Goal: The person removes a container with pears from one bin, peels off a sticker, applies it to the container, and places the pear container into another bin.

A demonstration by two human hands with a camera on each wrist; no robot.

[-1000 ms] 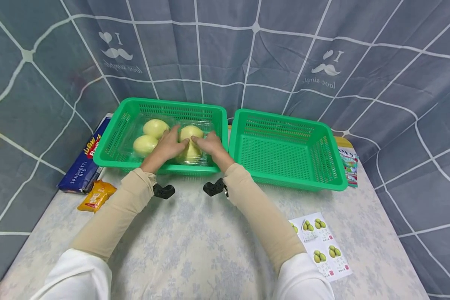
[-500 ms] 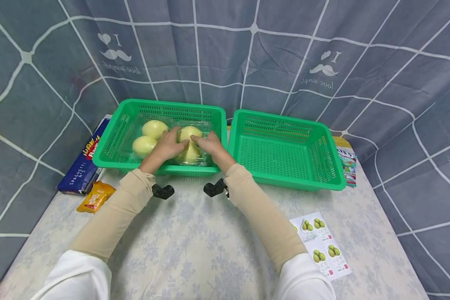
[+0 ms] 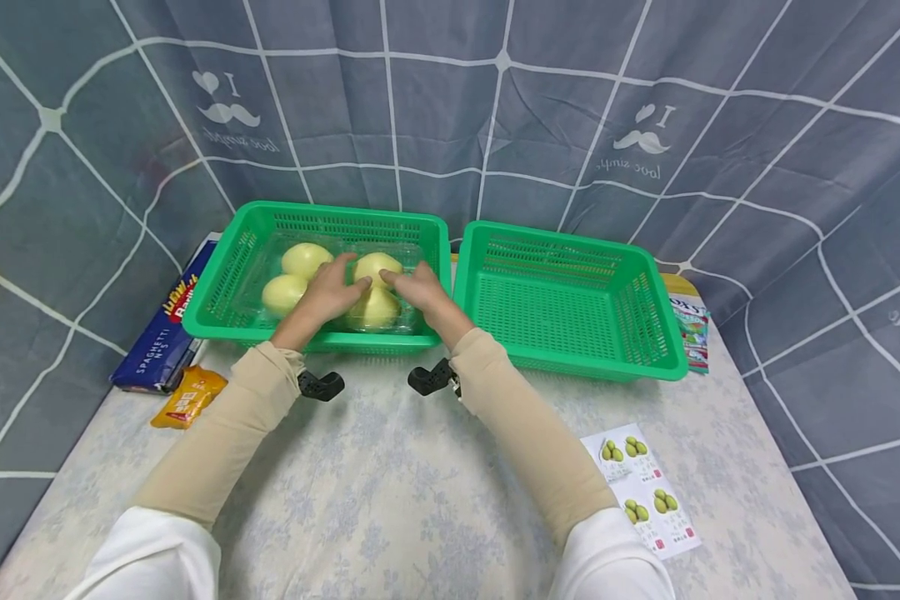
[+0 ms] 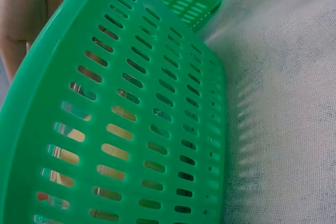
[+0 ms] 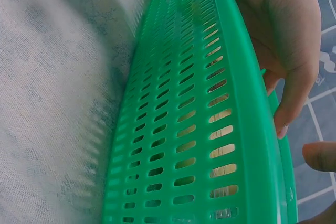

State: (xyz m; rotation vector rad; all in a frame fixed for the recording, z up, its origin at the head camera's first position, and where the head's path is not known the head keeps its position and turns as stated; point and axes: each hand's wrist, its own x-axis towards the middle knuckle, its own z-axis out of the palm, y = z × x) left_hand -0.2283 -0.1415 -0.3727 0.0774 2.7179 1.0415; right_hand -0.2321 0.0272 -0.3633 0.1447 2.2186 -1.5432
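Note:
Two clear plastic boxes, each with two pale yellow oval fruits, lie in the left green basket (image 3: 221,321). My left hand (image 3: 332,292) and right hand (image 3: 424,292) hold the right-hand box (image 3: 411,250) from opposite sides, thumbs over its top and close together. Its fruits (image 3: 378,310) show between the hands; the fingertips down the sides are hidden. Beside my left hand is the other box, with its fruits (image 3: 285,296). In the left wrist view the basket wall (image 4: 142,98) covers most of the left hand (image 4: 31,9); the right wrist view shows my right hand (image 5: 289,40) over the rim.
A second green basket (image 3: 555,312), with nothing in it, stands just to the right. At the left are a blue spaghetti pack (image 3: 157,342) and an orange packet (image 3: 189,398). A sheet with fruit pictures (image 3: 645,492) lies front right; a colourful packet (image 3: 693,333) is behind it.
The head view has shifted slightly. Both hands keep their place on the right-hand box, and the boxes and baskets stay where they were.

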